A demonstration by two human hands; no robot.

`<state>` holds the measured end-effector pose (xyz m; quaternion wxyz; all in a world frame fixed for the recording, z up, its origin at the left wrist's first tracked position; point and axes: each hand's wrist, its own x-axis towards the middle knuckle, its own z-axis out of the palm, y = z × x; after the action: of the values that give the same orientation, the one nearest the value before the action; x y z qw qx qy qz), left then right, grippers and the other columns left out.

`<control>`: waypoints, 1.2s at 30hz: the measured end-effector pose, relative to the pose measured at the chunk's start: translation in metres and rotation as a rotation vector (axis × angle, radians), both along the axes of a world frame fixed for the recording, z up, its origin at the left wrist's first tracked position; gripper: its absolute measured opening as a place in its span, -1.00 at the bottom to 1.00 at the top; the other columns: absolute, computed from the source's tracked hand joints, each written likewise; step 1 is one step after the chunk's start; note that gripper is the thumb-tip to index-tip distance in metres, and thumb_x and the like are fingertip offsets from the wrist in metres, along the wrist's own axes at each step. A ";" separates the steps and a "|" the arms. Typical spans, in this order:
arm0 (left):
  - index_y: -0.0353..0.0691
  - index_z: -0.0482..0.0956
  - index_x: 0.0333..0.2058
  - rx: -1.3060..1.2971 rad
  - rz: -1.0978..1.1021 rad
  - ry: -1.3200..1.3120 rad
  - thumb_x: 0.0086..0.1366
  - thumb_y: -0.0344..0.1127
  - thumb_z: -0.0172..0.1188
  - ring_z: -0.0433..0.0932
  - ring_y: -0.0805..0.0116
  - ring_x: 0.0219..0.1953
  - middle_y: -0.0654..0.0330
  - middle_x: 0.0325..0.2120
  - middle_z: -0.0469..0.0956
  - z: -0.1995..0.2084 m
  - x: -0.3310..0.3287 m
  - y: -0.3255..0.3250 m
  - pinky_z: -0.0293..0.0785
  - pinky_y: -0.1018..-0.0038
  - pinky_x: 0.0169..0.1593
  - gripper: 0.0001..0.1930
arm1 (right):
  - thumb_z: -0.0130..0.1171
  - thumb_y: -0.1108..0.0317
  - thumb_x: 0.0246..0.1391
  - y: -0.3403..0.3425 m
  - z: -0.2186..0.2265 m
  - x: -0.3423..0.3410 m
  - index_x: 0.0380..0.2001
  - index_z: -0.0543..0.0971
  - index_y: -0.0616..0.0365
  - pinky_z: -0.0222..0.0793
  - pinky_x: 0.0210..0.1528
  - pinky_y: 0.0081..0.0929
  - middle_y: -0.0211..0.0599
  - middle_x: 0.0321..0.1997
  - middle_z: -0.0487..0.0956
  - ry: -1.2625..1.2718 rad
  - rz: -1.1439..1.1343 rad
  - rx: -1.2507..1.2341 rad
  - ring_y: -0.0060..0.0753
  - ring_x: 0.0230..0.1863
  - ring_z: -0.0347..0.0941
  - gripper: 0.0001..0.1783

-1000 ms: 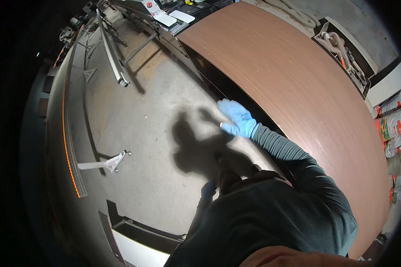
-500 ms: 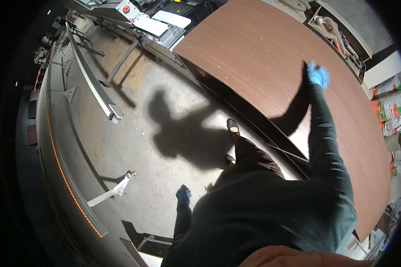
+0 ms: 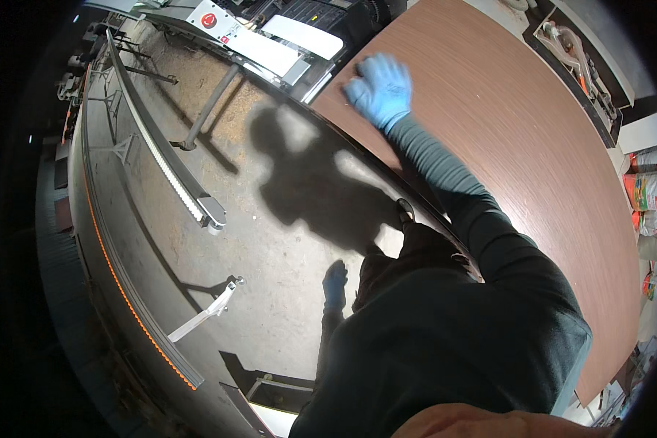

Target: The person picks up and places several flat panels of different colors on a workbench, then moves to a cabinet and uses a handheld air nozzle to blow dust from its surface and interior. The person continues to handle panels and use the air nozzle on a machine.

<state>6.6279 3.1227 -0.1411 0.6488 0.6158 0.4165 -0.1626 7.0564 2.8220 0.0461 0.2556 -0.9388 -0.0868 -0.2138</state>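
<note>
My right hand (image 3: 381, 89), in a light blue glove, is over the left end of a large brown wood-grain panel (image 3: 504, 153). Its fingers are spread and slightly blurred, with nothing seen in them. The hand appears to touch the panel, near the corner beside the machine. My left hand (image 3: 335, 285), also gloved in blue, hangs low at my side above the concrete floor. It looks loosely open and holds nothing that I can see.
A machine with a white cover (image 3: 255, 47) and red button adjoins the panel's left end. A long rail (image 3: 160, 146) on legs runs along the left. Beyond the panel stand an open box of hoses (image 3: 569, 58) and several printed bags (image 3: 650, 190). Sawdust (image 3: 190, 87) covers part of the floor.
My right hand has swept leftward across the panel to its end by the machine. The pale chips there are mostly no longer visible. My left hand still hangs down; the view has shifted.
</note>
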 end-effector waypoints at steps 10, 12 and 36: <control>-0.13 0.59 -0.15 0.025 -0.430 0.058 0.29 -0.25 0.29 0.60 0.38 -0.33 0.28 -0.32 0.62 -0.056 -0.020 0.115 0.48 0.42 -0.35 -0.81 | 0.11 -0.12 0.23 0.048 -0.042 -0.077 0.07 0.59 0.01 0.26 0.38 0.02 -0.07 0.20 0.54 -0.105 0.509 0.212 0.09 0.26 0.43 -0.47; -0.16 0.62 0.04 -0.098 -0.147 0.154 0.34 -0.26 0.28 0.59 0.50 -0.36 0.32 -0.28 0.66 -0.057 -0.005 0.146 0.45 0.54 -0.38 -0.69 | 0.16 -0.12 0.15 -0.065 -0.041 -0.063 -0.07 0.61 -0.05 0.28 0.31 -0.05 -0.05 0.07 0.56 -0.093 -0.189 -0.106 0.03 0.25 0.41 -0.54; -0.03 0.59 -0.46 -0.071 -0.678 0.096 0.42 -0.17 0.19 0.44 0.57 -0.55 0.40 -0.57 0.51 -0.044 0.093 0.124 0.31 0.52 -0.51 -0.76 | -0.03 -0.41 0.20 0.053 -0.054 -0.271 0.18 0.58 -0.01 -0.14 0.53 0.23 -0.03 0.39 0.40 0.080 -0.053 -0.186 0.15 0.48 0.16 -0.22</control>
<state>6.7204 3.2464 -0.1851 0.5585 0.6877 0.2122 -0.4124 6.7851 2.8750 -0.0079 0.1651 -0.9682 -0.0711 -0.1740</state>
